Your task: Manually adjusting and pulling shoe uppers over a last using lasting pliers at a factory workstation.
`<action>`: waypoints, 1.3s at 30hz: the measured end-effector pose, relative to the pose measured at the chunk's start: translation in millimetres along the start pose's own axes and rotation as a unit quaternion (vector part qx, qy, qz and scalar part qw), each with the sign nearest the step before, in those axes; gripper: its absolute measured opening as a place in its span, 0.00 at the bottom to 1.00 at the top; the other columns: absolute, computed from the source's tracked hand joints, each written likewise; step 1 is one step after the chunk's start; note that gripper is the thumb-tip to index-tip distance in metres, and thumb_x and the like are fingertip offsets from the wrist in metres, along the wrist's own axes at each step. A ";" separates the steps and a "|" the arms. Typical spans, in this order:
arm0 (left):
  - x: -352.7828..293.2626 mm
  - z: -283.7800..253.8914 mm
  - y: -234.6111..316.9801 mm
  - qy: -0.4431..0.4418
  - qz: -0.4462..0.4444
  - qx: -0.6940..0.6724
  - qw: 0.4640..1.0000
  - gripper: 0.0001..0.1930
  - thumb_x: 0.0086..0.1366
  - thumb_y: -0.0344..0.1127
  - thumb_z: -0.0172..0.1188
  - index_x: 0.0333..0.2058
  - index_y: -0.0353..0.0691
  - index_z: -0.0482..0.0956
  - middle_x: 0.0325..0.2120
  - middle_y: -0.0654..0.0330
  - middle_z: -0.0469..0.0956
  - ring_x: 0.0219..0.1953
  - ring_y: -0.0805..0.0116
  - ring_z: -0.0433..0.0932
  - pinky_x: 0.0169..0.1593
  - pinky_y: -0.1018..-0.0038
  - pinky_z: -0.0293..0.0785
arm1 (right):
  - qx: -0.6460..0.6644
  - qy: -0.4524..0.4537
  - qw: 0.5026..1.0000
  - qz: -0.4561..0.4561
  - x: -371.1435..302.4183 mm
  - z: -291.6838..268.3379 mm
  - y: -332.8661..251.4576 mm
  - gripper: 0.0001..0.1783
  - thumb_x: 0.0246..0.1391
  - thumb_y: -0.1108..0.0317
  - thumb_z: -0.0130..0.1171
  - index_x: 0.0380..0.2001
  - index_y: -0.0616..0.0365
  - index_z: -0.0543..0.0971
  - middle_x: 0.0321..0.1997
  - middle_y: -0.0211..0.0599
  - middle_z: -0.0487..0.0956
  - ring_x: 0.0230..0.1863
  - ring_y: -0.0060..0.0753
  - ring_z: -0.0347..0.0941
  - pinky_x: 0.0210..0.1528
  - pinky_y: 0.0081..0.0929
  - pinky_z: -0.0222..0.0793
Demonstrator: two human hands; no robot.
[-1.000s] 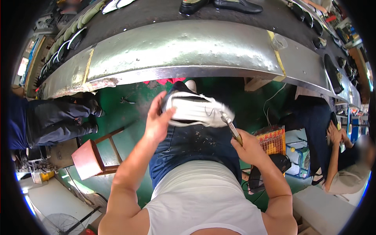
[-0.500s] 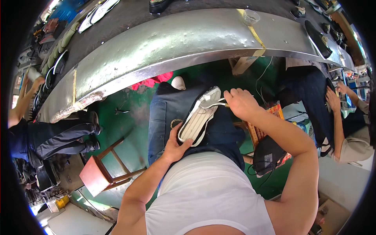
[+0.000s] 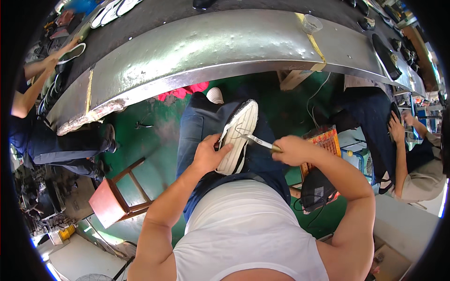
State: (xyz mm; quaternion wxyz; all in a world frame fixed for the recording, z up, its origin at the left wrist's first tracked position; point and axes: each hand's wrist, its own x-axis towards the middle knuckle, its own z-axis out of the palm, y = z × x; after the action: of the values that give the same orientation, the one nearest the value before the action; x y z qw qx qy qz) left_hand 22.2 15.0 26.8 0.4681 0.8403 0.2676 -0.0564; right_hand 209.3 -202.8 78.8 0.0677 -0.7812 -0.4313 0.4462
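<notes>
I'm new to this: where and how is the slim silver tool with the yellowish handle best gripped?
Probably by the yellowish handle, from the right, where the right hand holds it: the slim silver tool points its metal end left, toward the black-and-white shoe.

In the room here, a head-worn fisheye camera is facing steeply down, catching the left hand [image 3: 210,154] and right hand [image 3: 292,150] close at mid-frame, the wearer's white top [image 3: 243,210] looming at lower centre and a metal bench [image 3: 201,51] bending across the upper frame.

Tool [image 3: 262,142] in right hand [image 3: 293,150], shoe [image 3: 237,138] in left hand [image 3: 208,154]
</notes>
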 end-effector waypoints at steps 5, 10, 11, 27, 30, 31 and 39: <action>-1.4 10.0 -5.6 0.020 0.045 -0.001 0.999 0.31 0.60 0.46 0.67 0.57 0.34 0.73 0.42 0.46 0.80 0.45 0.54 0.80 0.50 0.66 0.75 | 0.567 -0.204 0.797 0.034 13.5 26.4 -7.9 0.15 0.60 0.60 0.60 0.42 0.61 0.78 0.36 0.35 0.81 0.35 0.26 0.80 0.36 0.30 0.76; -1.6 7.1 -4.5 -0.034 0.013 -0.024 0.999 0.30 0.60 0.46 0.65 0.57 0.35 0.72 0.41 0.42 0.81 0.44 0.48 0.82 0.49 0.63 0.76 | 0.112 0.127 0.982 -0.083 29.9 39.6 -31.1 0.13 0.58 0.65 0.57 0.38 0.66 0.74 0.34 0.60 0.79 0.40 0.64 0.75 0.41 0.46 0.71; -1.3 5.6 -2.8 -0.043 -0.002 -0.010 0.999 0.30 0.60 0.46 0.65 0.58 0.36 0.72 0.39 0.42 0.82 0.42 0.47 0.82 0.48 0.63 0.76 | 0.113 0.124 0.982 -0.084 34.2 48.0 -27.9 0.13 0.58 0.65 0.57 0.38 0.66 0.74 0.34 0.60 0.79 0.40 0.64 0.75 0.41 0.46 0.71; 11.4 36.7 -65.8 -0.027 -0.006 -0.385 0.922 0.25 0.77 0.46 0.40 0.59 0.30 0.70 0.55 0.49 0.75 0.58 0.60 0.72 0.65 0.68 0.61 | -0.144 0.039 0.983 -0.112 15.4 -11.7 -43.5 0.11 0.56 0.67 0.56 0.36 0.66 0.76 0.34 0.52 0.80 0.37 0.56 0.79 0.40 0.47 0.74; 9.9 55.0 -53.2 -0.036 -0.026 -0.478 0.877 0.30 0.76 0.45 0.43 0.69 0.35 0.52 0.63 0.52 0.64 0.63 0.65 0.64 0.67 0.70 0.57 | -0.114 0.088 0.982 -0.121 24.0 5.9 -30.8 0.12 0.58 0.64 0.57 0.36 0.65 0.76 0.34 0.51 0.80 0.37 0.56 0.78 0.39 0.47 0.74; 10.5 56.5 -51.5 -0.036 -0.027 -0.480 0.876 0.30 0.76 0.45 0.43 0.69 0.35 0.52 0.63 0.52 0.64 0.63 0.65 0.64 0.67 0.70 0.57 | -0.083 0.119 0.982 -0.120 26.8 14.1 -25.6 0.13 0.58 0.63 0.57 0.37 0.64 0.76 0.34 0.50 0.80 0.37 0.56 0.78 0.39 0.47 0.74; 24.1 46.2 -52.3 -0.064 0.150 -0.167 0.972 0.38 0.71 0.46 0.52 0.72 0.42 0.45 0.67 0.47 0.56 0.70 0.55 0.52 0.70 0.68 0.48 | 0.015 0.146 0.978 -0.149 25.6 32.2 11.0 0.20 0.58 0.63 0.58 0.48 0.68 0.75 0.41 0.55 0.78 0.45 0.55 0.76 0.48 0.44 0.73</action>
State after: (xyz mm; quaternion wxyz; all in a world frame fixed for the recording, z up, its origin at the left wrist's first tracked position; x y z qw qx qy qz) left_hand 23.7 8.7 -46.7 0.6212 0.7753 0.1141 0.0063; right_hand 197.5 -199.8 38.0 0.2073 -0.7641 -0.5213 0.3185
